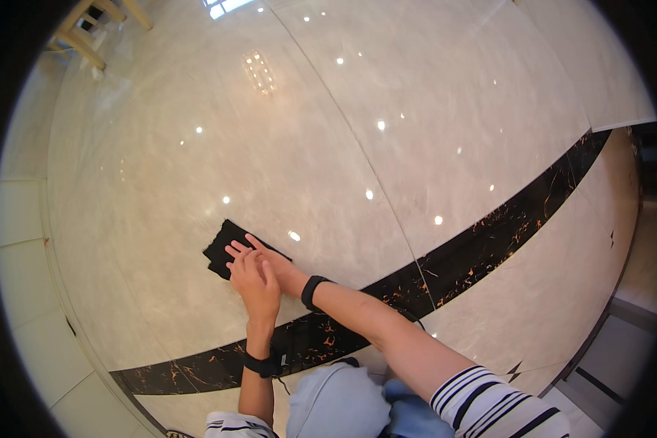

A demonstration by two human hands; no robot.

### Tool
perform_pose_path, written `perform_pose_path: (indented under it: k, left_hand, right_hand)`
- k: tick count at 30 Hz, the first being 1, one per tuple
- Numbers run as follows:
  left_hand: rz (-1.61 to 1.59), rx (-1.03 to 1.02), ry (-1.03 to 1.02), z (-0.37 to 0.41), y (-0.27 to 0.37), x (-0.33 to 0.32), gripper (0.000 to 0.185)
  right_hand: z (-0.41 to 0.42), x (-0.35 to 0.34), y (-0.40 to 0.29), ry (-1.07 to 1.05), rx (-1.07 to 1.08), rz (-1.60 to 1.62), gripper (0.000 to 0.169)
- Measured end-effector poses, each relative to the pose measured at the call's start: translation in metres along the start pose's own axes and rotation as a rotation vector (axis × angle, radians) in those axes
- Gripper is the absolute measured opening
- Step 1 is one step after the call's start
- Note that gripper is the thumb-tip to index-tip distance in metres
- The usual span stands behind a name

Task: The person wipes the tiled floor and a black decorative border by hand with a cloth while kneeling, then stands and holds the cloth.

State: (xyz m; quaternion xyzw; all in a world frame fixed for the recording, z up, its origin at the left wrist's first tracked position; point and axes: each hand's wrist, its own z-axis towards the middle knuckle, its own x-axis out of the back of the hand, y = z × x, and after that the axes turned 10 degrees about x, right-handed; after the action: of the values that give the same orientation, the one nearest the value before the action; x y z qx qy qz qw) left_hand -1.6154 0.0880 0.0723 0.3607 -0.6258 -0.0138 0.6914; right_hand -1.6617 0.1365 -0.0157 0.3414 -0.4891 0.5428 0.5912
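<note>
A folded black cloth (223,245) with ragged edges lies on the glossy tile floor (284,153). On top of it rests my right hand (279,267), palm down with the fingers spread, pressing rather than gripping. My left hand (255,290) crosses over the right one, its fingers lying on the back of that hand. The two hands hide part of the cloth's near side. Each wrist wears a black band, the right band (310,293) just behind the hand and the left band (259,365) farther down the forearm.
A dark, orange-veined stone border strip (487,249) curves across the floor under my forearms. My knee (336,402) in light blue fabric is close below the hands. Pale wooden furniture legs (82,46) stand at the far left. Pale panels (24,274) line the left side.
</note>
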Motion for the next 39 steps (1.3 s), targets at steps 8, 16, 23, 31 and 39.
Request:
perform_pose_path:
  k: [8,16,23,31,39]
  left_hand:
    - [0.214,-0.105,-0.103,0.047,0.045,-0.043,0.061]
    - [0.348,-0.039,-0.350,0.064,0.047,-0.098,0.074]
    - [0.405,0.055,-0.529,0.068,0.045,-0.095,0.079]
    - [0.416,0.011,-0.526,0.070,0.041,-0.096,0.081]
    - [0.407,0.012,-0.465,0.065,0.041,-0.100,0.079]
  right_hand:
    - [-0.101,0.070,0.168,0.066,-0.554,0.083,0.063]
    - [-0.385,0.156,0.224,-0.126,-1.405,-0.308,0.064]
    - [-0.500,0.184,0.175,-0.259,-1.940,-0.244,0.059]
    - [-0.529,0.170,0.251,-0.170,-2.040,-0.536,0.057]
    - [-0.426,0.153,0.476,-0.101,-1.793,-0.672,0.059]
